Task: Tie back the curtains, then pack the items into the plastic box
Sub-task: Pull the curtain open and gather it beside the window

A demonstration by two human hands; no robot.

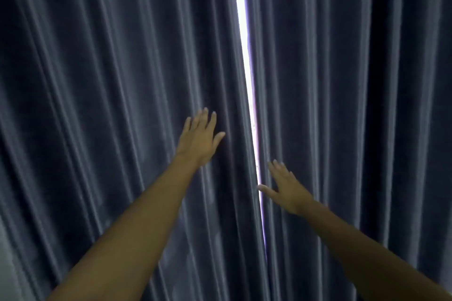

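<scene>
Two dark blue-grey pleated curtains fill the view. The left curtain (110, 105) and the right curtain (342, 105) almost meet, leaving a narrow bright gap (244, 56) between them. My left hand (199, 140) reaches out with straight, spread fingers at the left curtain's inner edge. Lower down, my right hand (287, 188) is also spread flat against the right curtain's inner edge, its thumb pointing at the gap. Neither hand grips any cloth. No tie-back, plastic box or other items are in view.
A pale strip of wall or floor (7, 264) shows at the bottom left corner. Bright daylight comes through the gap; nothing behind it can be made out.
</scene>
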